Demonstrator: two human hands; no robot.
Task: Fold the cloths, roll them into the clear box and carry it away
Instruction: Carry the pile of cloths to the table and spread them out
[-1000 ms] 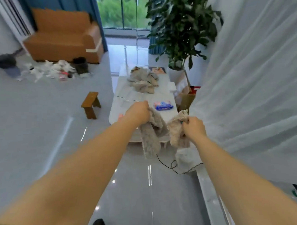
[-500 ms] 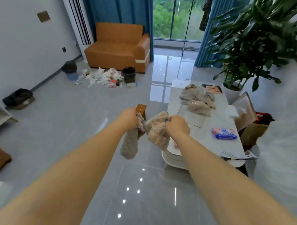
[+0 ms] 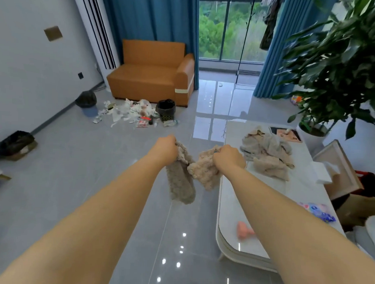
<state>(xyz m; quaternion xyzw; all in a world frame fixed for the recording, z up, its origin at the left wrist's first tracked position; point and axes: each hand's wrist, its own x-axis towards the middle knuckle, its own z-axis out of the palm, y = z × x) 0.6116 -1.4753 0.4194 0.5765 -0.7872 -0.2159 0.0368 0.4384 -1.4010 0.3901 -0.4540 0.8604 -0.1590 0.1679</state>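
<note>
Cloth (image 3: 181, 184) hangs bunched over the floor, just left of the counter (image 3: 228, 211). I note my left hand (image 3: 166, 149) clenched on its grey end, my right hand (image 3: 228, 159) on its beige end. More cloths (image 3: 266, 157) lie heaped on the counter.

I see the left hand (image 3: 165, 149) and the right hand (image 3: 228, 159) held out over the grey floor (image 3: 74, 180), and both grip a fuzzy cloth (image 3: 204, 174). One end hangs down under the left hand. Just to the right is a white table (image 3: 229, 207) with a pile of cloths (image 3: 266, 157) on top. Far back are an orange sofa (image 3: 150, 76) and some trash (image 3: 132, 112) on the floor
</note>
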